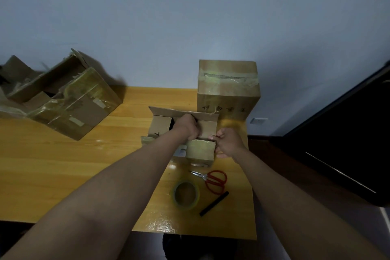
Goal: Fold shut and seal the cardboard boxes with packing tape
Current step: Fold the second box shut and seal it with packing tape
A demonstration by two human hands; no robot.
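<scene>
Small corrugated box [201, 150], flaps half open, mid glossy wooden worktop [63, 164]. Left hand [188, 126] curled over a flap; right hand [229, 142] pinches the near flap's edge. Clear tape roll [186, 194], red-handled scissors [213, 179] nearby. Taped box [228, 88] behind.

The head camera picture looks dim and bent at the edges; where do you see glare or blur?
Head view: dim overall; glare patches shine on the table near its front edge; the torn box at left is smeared by blur; the wide lens bows the table's edges and stretches both forearms.
</scene>
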